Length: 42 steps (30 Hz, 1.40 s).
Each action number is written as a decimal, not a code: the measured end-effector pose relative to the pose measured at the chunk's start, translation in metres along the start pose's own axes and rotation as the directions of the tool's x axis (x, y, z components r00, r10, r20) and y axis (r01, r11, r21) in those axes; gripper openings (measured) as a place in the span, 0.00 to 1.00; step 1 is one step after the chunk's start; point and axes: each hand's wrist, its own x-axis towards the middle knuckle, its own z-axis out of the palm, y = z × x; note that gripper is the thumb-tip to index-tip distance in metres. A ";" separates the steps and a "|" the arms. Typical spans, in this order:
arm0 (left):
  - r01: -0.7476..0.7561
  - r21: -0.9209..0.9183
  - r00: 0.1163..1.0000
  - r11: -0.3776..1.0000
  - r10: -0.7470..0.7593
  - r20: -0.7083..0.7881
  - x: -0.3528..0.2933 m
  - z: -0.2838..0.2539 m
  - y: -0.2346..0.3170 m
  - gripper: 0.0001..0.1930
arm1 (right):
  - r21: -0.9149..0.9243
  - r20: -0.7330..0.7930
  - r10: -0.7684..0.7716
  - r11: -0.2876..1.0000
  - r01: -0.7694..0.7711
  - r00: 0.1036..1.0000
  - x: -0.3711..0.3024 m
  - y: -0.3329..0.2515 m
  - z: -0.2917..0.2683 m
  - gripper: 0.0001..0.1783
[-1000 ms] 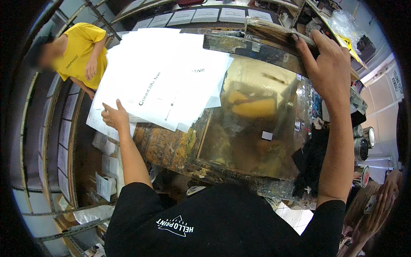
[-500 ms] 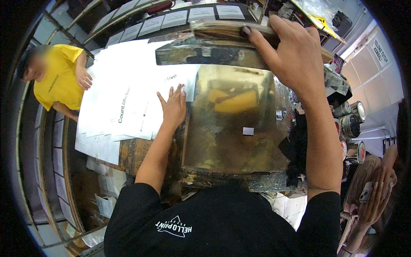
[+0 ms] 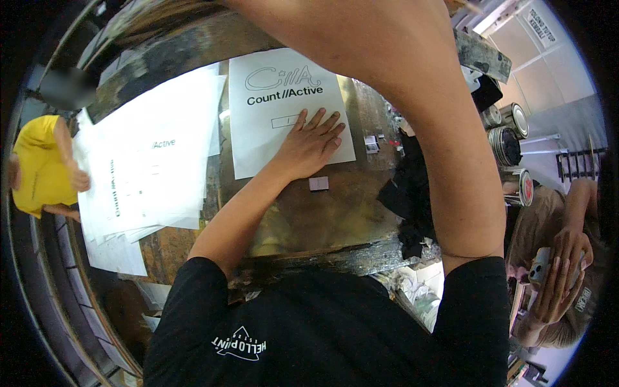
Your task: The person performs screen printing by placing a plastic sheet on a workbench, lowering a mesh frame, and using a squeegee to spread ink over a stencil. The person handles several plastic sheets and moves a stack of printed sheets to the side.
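My left hand (image 3: 313,145) lies flat with fingers spread on a white printed sheet (image 3: 258,145). That sheet has black lettering and an outlined design, and rests on a dark, glossy, stained work surface (image 3: 296,226). My right hand (image 3: 361,32) is raised very close in the upper part of the view. Its fingers are cut off by the top edge, beside a worn wooden frame (image 3: 174,26) that it appears to grip. A small pale square (image 3: 318,184) sits just below the sheet. To the left is a pile of printed white sheets (image 3: 174,109).
A person in a yellow shirt (image 3: 42,168) stands at the pile's far left. Several paint cans (image 3: 506,147) and a black cloth (image 3: 412,200) are at the right. Another person's hands (image 3: 561,277) hold a small pale device at far right. Racks (image 3: 64,271) line the left.
My left hand has moved right, from the pile onto the surface, where a printed sheet now lies. My right hand and the wooden frame have come closer. The whole view has shifted.
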 end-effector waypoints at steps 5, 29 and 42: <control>-0.007 0.000 0.992 1.000 0.007 0.122 0.015 0.003 0.020 0.30 | 0.135 0.058 -0.116 0.985 0.107 0.992 0.007 0.016 -0.020 0.35; 0.255 -0.829 0.639 0.498 -0.730 -0.243 -0.217 -0.127 0.005 0.56 | 0.174 0.330 -0.190 0.975 0.138 0.925 -0.147 0.009 0.093 0.25; 0.049 -0.853 0.590 0.520 -0.704 -0.395 -0.167 -0.051 0.023 0.64 | -0.002 -0.033 -0.091 0.996 0.091 0.995 -0.106 -0.009 0.043 0.26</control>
